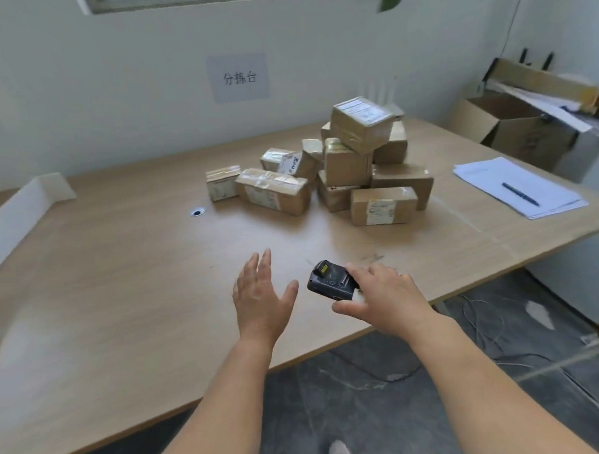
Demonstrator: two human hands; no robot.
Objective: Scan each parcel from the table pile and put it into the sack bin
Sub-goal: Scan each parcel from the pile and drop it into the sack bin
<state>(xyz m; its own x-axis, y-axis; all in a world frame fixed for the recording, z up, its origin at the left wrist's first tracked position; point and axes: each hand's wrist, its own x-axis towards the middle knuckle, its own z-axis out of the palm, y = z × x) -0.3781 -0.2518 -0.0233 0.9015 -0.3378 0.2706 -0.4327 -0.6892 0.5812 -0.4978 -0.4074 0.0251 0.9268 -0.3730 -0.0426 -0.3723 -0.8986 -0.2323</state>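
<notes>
Parcels (340, 166) piled on counter (121, 269) well beyond both hands — none lifted yet, sack bin unseen. Left hand (260, 297) empty, fingers spread; right hand (387, 295) grips scanner (329, 280). Whole pile apparently left.

The parcels (340, 163) are brown cardboard boxes sealed with clear tape, many with white labels, heaped loosely on the far middle of the table (121, 269). The top box (362, 123) sits tilted on the heap, a long box (272, 191) and a small box (222, 182) lie at its left edge, and a front box (383, 206) shows its label to the near side. The scanner (331, 280) is a small black handheld with a yellow patch at its far end, gripped in the right hand (387, 298) over the table's near part, well apart from the heap.
</notes>
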